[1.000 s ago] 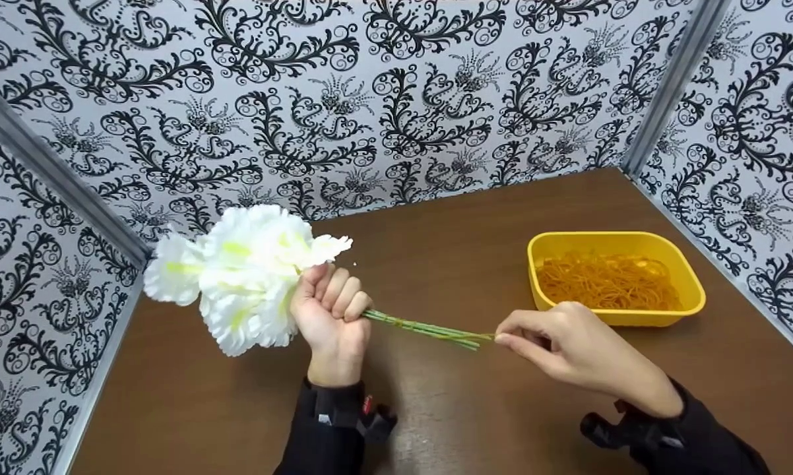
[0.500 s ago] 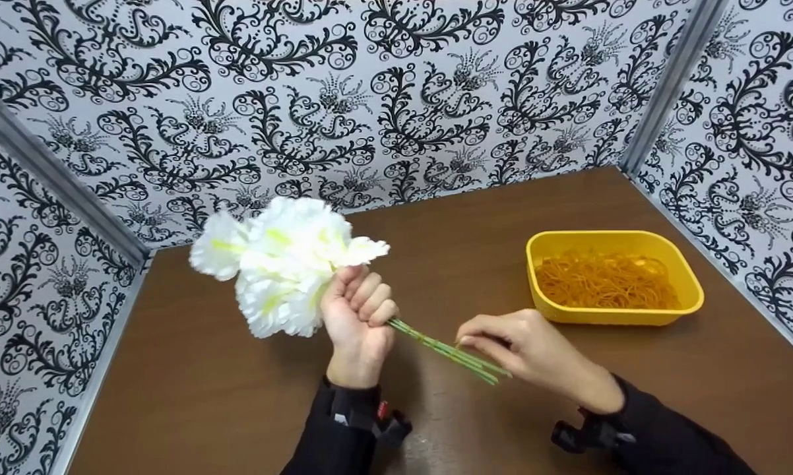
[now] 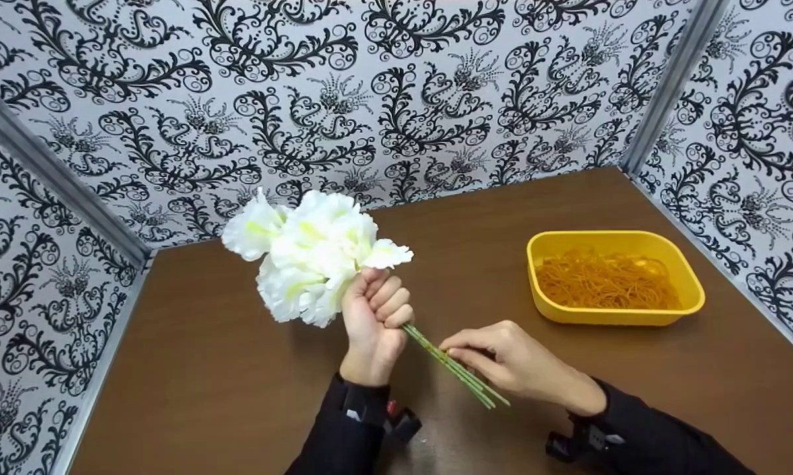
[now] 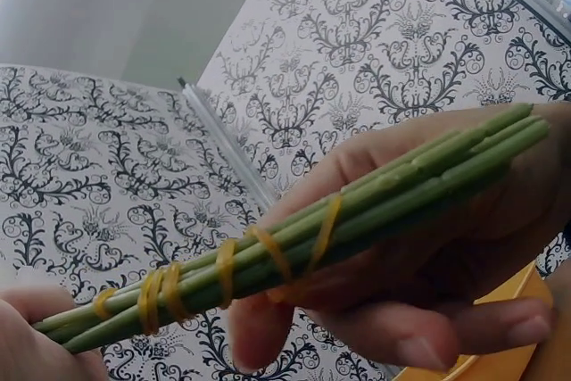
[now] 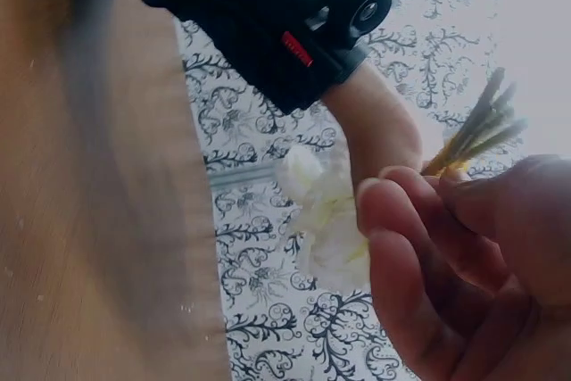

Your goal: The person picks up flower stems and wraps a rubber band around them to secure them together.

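A bunch of white flowers [image 3: 324, 247] with yellowish centres is held up over the table, blooms toward the upper left. My left hand [image 3: 375, 326] grips its green stems [image 3: 470, 381] just under the blooms, and the stem ends point down to the right. A thin yellow rubber band [image 4: 227, 271] is wound around the stems in several spaced loops, as the left wrist view shows. My right hand [image 3: 525, 366] pinches the band at the stems with thumb and forefinger, its other fingers loosely curled. The pinched bit is mostly hidden behind the fingertips.
A yellow plastic tub [image 3: 617, 316] holding a pile of rubber bands [image 3: 607, 280] stands at the right on the brown table [image 3: 205, 382]. Patterned black-and-white panels [image 3: 344, 99] enclose the table at the back and both sides.
The right hand has moved left from beyond the stem ends up along the stems, taking the stretched band with it. The left hand and flowers have shifted right, the stems tilting more downward.
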`<state>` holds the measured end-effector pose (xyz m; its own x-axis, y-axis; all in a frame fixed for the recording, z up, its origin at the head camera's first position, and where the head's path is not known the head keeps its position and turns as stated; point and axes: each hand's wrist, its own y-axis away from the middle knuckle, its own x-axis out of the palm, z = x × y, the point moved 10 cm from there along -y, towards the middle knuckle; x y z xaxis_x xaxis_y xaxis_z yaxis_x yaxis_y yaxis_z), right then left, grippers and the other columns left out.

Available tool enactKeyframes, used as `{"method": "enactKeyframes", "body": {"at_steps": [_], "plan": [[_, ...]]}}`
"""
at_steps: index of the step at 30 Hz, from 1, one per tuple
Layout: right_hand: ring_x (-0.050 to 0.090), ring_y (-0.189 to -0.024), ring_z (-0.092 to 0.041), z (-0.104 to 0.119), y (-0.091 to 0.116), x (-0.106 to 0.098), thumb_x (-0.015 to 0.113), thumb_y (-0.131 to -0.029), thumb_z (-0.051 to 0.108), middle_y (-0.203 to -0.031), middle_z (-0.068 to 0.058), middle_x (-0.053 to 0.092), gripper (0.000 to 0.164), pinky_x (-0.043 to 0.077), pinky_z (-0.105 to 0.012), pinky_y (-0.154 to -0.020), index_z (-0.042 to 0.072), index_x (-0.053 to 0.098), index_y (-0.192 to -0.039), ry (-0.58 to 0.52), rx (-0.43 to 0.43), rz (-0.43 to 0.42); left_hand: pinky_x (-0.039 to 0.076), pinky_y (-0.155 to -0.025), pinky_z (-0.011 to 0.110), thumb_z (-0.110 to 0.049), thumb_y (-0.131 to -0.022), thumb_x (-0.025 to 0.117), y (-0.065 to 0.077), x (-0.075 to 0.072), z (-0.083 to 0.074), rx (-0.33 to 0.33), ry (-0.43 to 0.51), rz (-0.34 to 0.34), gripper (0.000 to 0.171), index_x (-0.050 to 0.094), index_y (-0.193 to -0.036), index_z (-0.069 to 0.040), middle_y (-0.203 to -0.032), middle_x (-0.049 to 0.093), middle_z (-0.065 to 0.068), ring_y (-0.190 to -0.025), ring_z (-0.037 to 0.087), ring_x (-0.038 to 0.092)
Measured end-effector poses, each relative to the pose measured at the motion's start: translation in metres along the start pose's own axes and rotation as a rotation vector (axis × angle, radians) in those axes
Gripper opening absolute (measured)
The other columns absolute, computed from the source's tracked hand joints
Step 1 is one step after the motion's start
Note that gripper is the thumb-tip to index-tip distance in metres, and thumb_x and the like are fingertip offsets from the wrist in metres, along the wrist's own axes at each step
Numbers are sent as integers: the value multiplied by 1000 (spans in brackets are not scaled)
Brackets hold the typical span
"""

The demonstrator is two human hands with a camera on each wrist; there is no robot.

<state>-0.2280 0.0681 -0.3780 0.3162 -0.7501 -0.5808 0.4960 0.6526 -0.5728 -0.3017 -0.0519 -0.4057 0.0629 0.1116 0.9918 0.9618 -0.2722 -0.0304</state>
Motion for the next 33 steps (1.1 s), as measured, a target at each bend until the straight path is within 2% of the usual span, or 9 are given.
{"method": "enactKeyframes", "body": {"at_steps": [3,9,13,18,25,30,33], "plan": [[61,-70,-5,2,1,2,62,-97,-3,-94,1,73,24,49,-14,-61,7,71,-117,-28,6,32,10,-39,16,-15,-96,39,-1,-1,-2,-5,-9,-1,38,34,-59,-16,-53,18,-11,-44,2,12],[57,-66,-3,-7,3,6,53,-105,6,-84,7,67,26,51,-23,-57,12,69,-125,-133,164,83,9,-40,15,-15,-95,42,-3,-3,0,-19,-24,8,37,30,-61,-18,-54,16,-11,-45,2,11],[55,-64,-2,-10,5,9,52,-106,12,-80,6,64,25,50,-24,-54,15,68,-125,-152,226,107,9,-41,15,-15,-94,46,-4,-3,1,-15,-30,18,37,27,-62,-19,-54,16,-11,-45,2,11],[51,-61,1,-14,7,15,55,-106,22,-75,9,61,16,46,-19,-50,20,69,-115,-104,258,143,9,-41,15,-16,-95,45,-5,-5,1,0,-27,13,37,27,-62,-19,-54,15,-11,-45,2,10],[45,-63,1,-15,8,16,54,-106,28,-76,17,49,17,38,-16,-54,24,71,-106,88,229,129,8,-41,15,-17,-99,38,-6,-9,0,17,-38,-7,38,31,-61,-18,-54,16,-11,-45,2,10],[35,-55,5,-20,12,27,47,-109,28,-66,19,40,27,29,-13,-51,22,67,-92,31,291,204,8,-41,14,-17,-101,34,-7,-10,0,7,-58,-14,39,30,-62,-18,-53,17,-10,-45,2,10],[35,-55,5,-22,14,34,44,-110,28,-66,19,41,32,29,-13,-51,19,66,-88,-17,333,244,9,-41,14,-17,-102,33,-7,-11,2,-8,-69,-14,40,31,-62,-17,-53,17,-11,-45,2,10]]}}
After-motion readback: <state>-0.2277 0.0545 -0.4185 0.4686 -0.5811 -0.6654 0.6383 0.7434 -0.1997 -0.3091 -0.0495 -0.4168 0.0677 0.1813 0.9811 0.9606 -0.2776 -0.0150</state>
